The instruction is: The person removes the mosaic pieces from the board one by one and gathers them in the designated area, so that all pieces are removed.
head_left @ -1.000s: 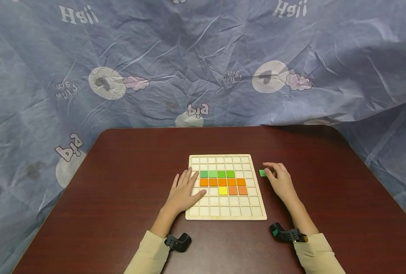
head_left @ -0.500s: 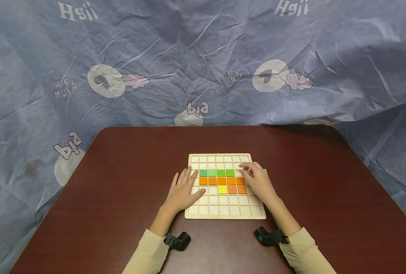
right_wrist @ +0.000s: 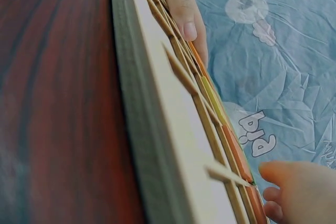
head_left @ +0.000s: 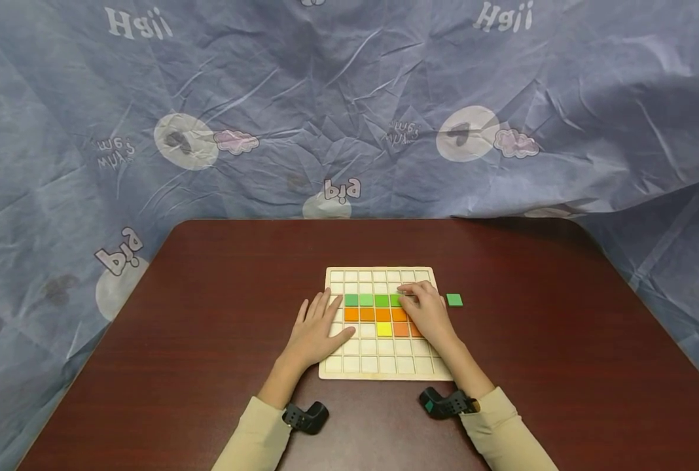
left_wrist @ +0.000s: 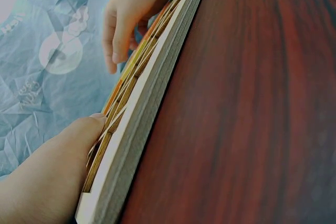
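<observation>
A pale wooden grid board lies on the table. My left hand rests on its left edge with fingers spread and straight. My right hand is over the right half of the board, thumb and index fingertips at the right end of a row of green tiles. Both fingertips are bent toward the last green tile; I cannot tell whether they pinch it. Below that row run orange tiles, then a yellow tile and coral tiles. The right hand hides the right ends of these rows.
A loose green tile lies on the dark red table, just right of the board. Each wrist wears a black strap with a camera. A blue printed cloth hangs behind the table.
My right hand has moved left from beside the loose green tile onto the board, at the green row's end. The loose tile is now fully uncovered. My left hand has stayed put.
</observation>
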{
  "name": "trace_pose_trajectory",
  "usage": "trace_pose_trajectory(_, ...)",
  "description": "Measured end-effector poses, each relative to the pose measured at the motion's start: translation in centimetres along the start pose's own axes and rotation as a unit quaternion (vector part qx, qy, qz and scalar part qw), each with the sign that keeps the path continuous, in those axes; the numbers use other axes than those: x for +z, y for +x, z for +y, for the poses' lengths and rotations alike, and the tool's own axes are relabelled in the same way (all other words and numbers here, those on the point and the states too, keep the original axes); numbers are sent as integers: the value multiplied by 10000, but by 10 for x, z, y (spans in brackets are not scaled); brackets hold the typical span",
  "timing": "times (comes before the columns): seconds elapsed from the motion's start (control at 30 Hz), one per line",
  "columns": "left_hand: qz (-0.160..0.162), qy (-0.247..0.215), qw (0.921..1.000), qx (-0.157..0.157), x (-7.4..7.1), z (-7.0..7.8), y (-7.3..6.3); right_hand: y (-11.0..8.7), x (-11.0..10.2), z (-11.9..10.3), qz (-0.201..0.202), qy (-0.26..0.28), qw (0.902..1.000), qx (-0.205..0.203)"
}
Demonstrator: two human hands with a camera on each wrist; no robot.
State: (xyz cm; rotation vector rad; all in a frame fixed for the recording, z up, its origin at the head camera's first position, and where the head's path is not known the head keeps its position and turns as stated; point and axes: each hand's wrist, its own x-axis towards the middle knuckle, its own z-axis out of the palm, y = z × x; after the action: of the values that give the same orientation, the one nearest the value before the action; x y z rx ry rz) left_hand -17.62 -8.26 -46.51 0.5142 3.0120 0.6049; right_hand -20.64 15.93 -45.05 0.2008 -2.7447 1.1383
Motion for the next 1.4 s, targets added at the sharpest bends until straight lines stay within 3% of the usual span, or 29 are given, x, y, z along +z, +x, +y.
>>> trace_pose_trajectory(0.4,-3,-33,10000,-23,-2,0,-3,-2,4,5,-135,-272,9995,-92)
trace_pose_trajectory(1.4,-5,1,10000,-40,3,0,1,-3,2,9,-39,-88,9999,-140)
